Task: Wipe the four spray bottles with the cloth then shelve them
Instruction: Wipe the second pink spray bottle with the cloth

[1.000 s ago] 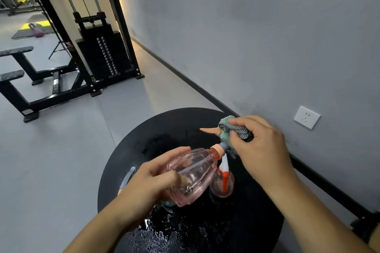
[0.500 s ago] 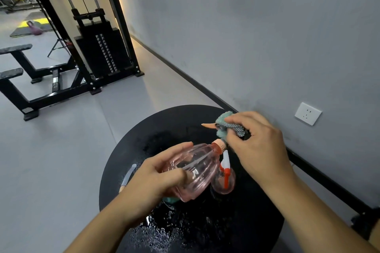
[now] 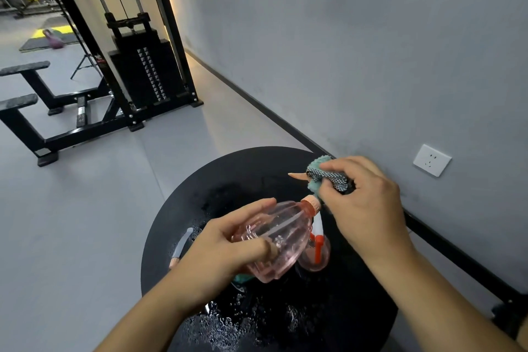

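While the pink spray bottle lay tipped on its side in the lower middle of the frame, the left hand held its round body, with the fingers on top and the thumb curled across the front. Its orange collar pointed up and to the right. There the right hand pinched a teal cloth around the bottle's spray head, so only the orange nozzle tip poked out to the left. The cloth had a gray checked patch on it.

Just behind the held bottle, a second pink bottle with a white and red sprayer stood on the round black table. A gray and peach sprayer handle peeked out left of the left hand; its bottle was hidden. A bit of teal showed under the held bottle, too little to tell what it was. Water drops shone on the near part of the table.

A white wall socket sat at the right of the frame on the gray wall. A black weight machine stood at the upper left, with a purple kettlebell far behind it on a mat.
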Demonstrator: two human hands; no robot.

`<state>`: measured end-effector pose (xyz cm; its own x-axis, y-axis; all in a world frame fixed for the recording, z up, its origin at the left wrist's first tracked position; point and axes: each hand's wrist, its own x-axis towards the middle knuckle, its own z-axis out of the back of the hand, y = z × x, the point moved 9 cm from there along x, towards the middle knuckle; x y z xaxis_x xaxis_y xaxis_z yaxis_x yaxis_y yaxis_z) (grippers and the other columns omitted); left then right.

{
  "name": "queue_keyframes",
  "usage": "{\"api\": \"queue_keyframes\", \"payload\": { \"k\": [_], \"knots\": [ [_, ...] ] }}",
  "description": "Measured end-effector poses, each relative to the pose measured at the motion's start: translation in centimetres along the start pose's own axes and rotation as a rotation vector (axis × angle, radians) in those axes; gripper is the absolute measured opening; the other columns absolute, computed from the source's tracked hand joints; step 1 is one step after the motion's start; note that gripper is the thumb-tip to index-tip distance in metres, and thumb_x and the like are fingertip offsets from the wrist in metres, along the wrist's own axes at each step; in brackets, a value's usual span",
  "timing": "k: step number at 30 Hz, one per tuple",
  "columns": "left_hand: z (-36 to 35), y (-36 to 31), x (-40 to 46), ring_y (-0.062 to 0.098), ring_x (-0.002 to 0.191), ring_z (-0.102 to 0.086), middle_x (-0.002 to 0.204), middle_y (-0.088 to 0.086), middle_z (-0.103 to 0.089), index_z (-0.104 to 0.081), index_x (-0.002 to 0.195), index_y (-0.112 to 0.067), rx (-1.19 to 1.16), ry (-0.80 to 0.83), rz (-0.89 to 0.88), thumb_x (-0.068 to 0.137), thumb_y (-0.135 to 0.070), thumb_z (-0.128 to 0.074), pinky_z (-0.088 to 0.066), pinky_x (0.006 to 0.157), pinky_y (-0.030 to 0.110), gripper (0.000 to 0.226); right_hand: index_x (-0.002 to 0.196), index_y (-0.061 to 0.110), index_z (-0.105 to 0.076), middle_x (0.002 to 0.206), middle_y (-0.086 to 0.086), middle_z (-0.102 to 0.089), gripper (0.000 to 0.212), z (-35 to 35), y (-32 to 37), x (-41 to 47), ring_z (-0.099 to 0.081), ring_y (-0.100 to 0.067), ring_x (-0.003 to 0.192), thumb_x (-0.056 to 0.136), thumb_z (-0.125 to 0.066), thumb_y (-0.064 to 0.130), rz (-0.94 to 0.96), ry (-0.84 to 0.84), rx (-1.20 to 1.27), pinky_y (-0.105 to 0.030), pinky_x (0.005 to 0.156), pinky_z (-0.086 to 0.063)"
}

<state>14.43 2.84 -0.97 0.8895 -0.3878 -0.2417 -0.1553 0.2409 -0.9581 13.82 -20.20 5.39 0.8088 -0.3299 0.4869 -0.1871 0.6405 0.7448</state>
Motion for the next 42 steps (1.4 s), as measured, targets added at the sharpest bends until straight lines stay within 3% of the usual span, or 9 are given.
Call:
{"api": "queue_keyframes", "payload": {
  "k": [6, 9, 15, 21, 24, 29, 36, 40, 42],
  "knots": [
    [0.2, 0.5, 0.0, 0.034, 0.107, -0.075, 0.118, 0.000, -0.080, -0.073, 0.128, -0.048, 0.020, -0.021, 0.022, 0.073, -0.013, -0.076, -0.062, 0.094, 0.047, 0.065, 0.101, 0.027, -0.081, 0.108, 0.019, -0.069, 0.030, -1.8, 0.4, -0.6, -0.063, 0.009, 0.104, 0.083, -0.079, 0.004, 0.014, 0.122, 0.042, 0.003, 0.086, -0.041],
    [0.4, 0.5, -0.1, 0.026, 0.097, -0.079, 0.117, -0.002, -0.080, -0.073, 0.129, -0.048, 0.016, -0.029, 0.019, 0.073, -0.013, -0.074, -0.065, 0.089, 0.045, 0.066, 0.100, 0.028, -0.082, 0.108, 0.019, -0.070, 0.031, -1.6, 0.7, -0.5, -0.064, 0.006, 0.106, 0.082, -0.079, 0.004, 0.027, 0.126, 0.054, -0.001, 0.090, -0.043],
    [0.7, -0.2, -0.4, 0.026, 0.090, -0.081, 0.114, -0.008, -0.081, -0.071, 0.131, -0.047, 0.007, -0.064, 0.001, 0.071, -0.016, -0.075, -0.063, 0.076, 0.036, 0.068, 0.098, 0.028, -0.080, 0.103, 0.020, -0.072, 0.028, 0.4, 0.1, 0.4, -0.069, -0.001, 0.098, 0.082, -0.078, 0.005, -0.014, 0.026, 0.131, -0.013, 0.086, -0.054],
    [1.3, -0.3, -0.3, 0.024, 0.097, -0.080, 0.115, -0.009, -0.081, -0.072, 0.132, -0.044, -0.009, -0.114, 0.010, 0.072, -0.016, -0.076, -0.065, 0.087, 0.046, 0.067, 0.101, 0.029, -0.079, 0.101, 0.018, -0.072, 0.023, 2.3, -0.5, 1.0, -0.069, -0.001, 0.095, 0.085, -0.077, 0.012, -0.072, -0.122, 0.168, -0.019, 0.082, -0.058],
    [0.9, -0.4, -0.4, 0.029, 0.100, -0.079, 0.116, -0.005, -0.080, -0.071, 0.132, -0.046, 0.019, -0.077, 0.009, 0.073, -0.015, -0.076, -0.065, 0.090, 0.050, 0.068, 0.104, 0.029, -0.079, 0.104, 0.017, -0.073, 0.023, 1.7, -0.7, 1.0, -0.071, -0.003, 0.097, 0.087, -0.078, 0.014, -0.091, -0.083, 0.200, -0.026, 0.084, -0.060],
    [0.0, -0.5, -0.4, 0.015, 0.104, -0.078, 0.126, -0.012, -0.077, -0.071, 0.131, -0.050, 0.032, -0.043, -0.006, 0.071, -0.014, -0.078, -0.064, 0.088, 0.037, 0.070, 0.109, 0.025, -0.079, 0.108, 0.019, -0.071, 0.027, 0.1, -0.1, 0.3, -0.066, 0.006, 0.104, 0.087, -0.079, 0.009, -0.011, 0.004, 0.089, -0.006, 0.088, -0.049],
    [-0.4, -0.8, -0.6, 0.007, 0.073, -0.072, 0.097, -0.005, -0.082, -0.072, 0.131, -0.036, 0.095, -0.029, 0.013, 0.081, 0.011, -0.078, -0.054, 0.066, 0.016, 0.069, 0.105, 0.028, -0.081, 0.107, 0.027, -0.068, 0.028, -2.1, 0.8, -0.8, -0.062, 0.010, 0.110, 0.084, -0.080, 0.009, 0.004, 0.135, 0.072, 0.000, 0.092, -0.041],
    [-0.1, -0.9, -0.6, 0.012, 0.092, -0.078, 0.114, -0.008, -0.081, -0.072, 0.133, -0.039, 0.103, -0.033, -0.001, 0.081, 0.007, -0.083, -0.056, 0.076, 0.019, 0.070, 0.104, 0.026, -0.081, 0.104, 0.021, -0.072, 0.028, -0.6, 0.0, 0.0, -0.065, 0.010, 0.100, 0.085, -0.079, 0.005, -0.042, 0.017, 0.080, 0.001, 0.084, -0.043],
    [-0.2, -0.8, -0.5, 0.014, 0.090, -0.078, 0.112, -0.005, -0.082, -0.072, 0.133, -0.037, 0.105, -0.033, 0.003, 0.081, 0.009, -0.083, -0.057, 0.076, 0.019, 0.070, 0.104, 0.027, -0.080, 0.106, 0.023, -0.070, 0.028, -1.2, 0.5, -0.4, -0.063, 0.011, 0.103, 0.085, -0.079, 0.006, -0.045, 0.072, 0.098, 0.001, 0.085, -0.042]
  ]
}}
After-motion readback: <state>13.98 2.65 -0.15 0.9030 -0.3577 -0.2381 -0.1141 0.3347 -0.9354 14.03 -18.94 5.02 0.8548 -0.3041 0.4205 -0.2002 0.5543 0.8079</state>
